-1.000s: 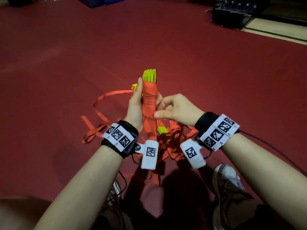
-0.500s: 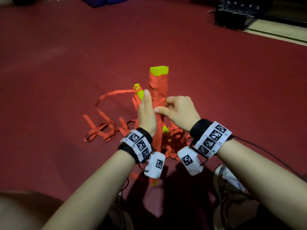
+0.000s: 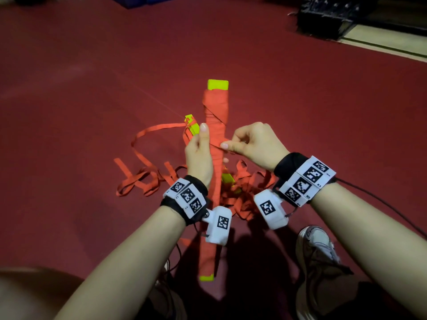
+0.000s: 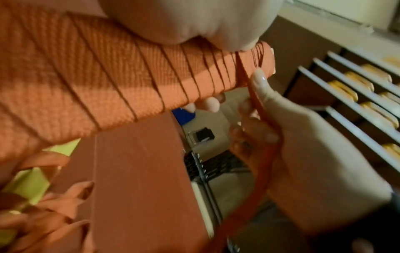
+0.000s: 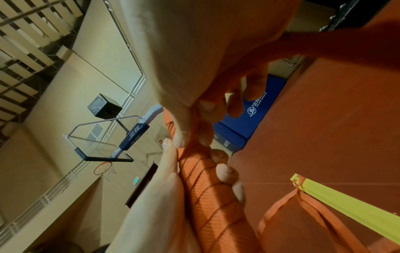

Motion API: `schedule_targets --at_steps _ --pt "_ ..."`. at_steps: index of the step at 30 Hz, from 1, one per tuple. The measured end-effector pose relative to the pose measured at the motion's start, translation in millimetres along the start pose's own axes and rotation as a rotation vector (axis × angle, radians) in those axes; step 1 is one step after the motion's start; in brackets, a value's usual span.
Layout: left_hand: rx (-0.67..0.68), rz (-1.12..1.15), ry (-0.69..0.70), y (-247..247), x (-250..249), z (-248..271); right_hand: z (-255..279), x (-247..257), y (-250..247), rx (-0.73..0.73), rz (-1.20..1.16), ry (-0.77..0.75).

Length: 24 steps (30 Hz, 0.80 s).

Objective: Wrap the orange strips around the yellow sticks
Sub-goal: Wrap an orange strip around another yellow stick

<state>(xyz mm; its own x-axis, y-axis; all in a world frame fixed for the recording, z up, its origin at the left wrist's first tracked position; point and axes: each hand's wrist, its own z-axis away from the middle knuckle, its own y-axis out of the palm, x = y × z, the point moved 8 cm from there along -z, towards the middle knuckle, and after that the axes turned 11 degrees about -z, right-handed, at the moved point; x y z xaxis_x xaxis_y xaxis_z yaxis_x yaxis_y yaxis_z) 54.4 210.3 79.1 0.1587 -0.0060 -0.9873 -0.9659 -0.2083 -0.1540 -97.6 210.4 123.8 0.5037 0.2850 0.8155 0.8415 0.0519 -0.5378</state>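
Note:
A bundle of yellow sticks (image 3: 218, 85), wound almost end to end in orange strip (image 3: 216, 116), stands tilted over the red floor. Yellow shows only at its far tip and near tip (image 3: 206, 277). My left hand (image 3: 198, 153) grips the bundle at mid-length, thumb along the front. My right hand (image 3: 251, 144) pinches the free orange strip (image 4: 257, 104) against the bundle's right edge. The wrapped bundle (image 4: 90, 80) fills the left wrist view; in the right wrist view the pinched strip (image 5: 193, 135) meets the wrapped bundle (image 5: 207, 179).
Loose orange strips (image 3: 143, 181) lie tangled on the floor under and left of my hands. Another yellow stick (image 3: 192, 125) with strip on it lies behind my left hand. My shoe (image 3: 316, 248) is at the lower right. A dark rack (image 3: 323, 17) stands far right.
The bundle has turned from edge-on to showing its flat face and now tilts further away. Both hands slid lower along it, and the right hand moved from beside it to its edge.

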Motion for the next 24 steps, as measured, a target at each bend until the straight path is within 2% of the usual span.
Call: schedule_targets --at_steps 3,9,11,15,18,21,24 --pt "0.008 0.120 -0.083 -2.7 2.8 -8.0 -3.4 5.9 0.0 0.018 -0.002 -0.022" --pt "0.293 0.167 -0.258 20.3 -0.8 0.0 -5.6 6.2 -8.5 0.043 -0.101 0.006" --pt "0.379 0.172 -0.259 25.8 1.8 3.8 -2.7 3.0 -4.4 0.078 -0.154 0.045" --pt "0.485 0.137 -0.313 31.8 10.1 12.0 8.6 -0.4 17.4 0.192 -0.276 0.096" --pt "0.526 0.207 -0.354 36.6 18.5 14.7 13.0 3.3 27.3 0.245 -0.313 0.102" --pt "0.500 0.381 -0.381 39.4 28.5 14.2 12.6 9.8 30.7 0.125 -0.125 0.034" --pt "0.490 0.485 -0.404 46.3 28.9 15.0 10.1 -4.6 26.0 -0.049 0.024 0.062"
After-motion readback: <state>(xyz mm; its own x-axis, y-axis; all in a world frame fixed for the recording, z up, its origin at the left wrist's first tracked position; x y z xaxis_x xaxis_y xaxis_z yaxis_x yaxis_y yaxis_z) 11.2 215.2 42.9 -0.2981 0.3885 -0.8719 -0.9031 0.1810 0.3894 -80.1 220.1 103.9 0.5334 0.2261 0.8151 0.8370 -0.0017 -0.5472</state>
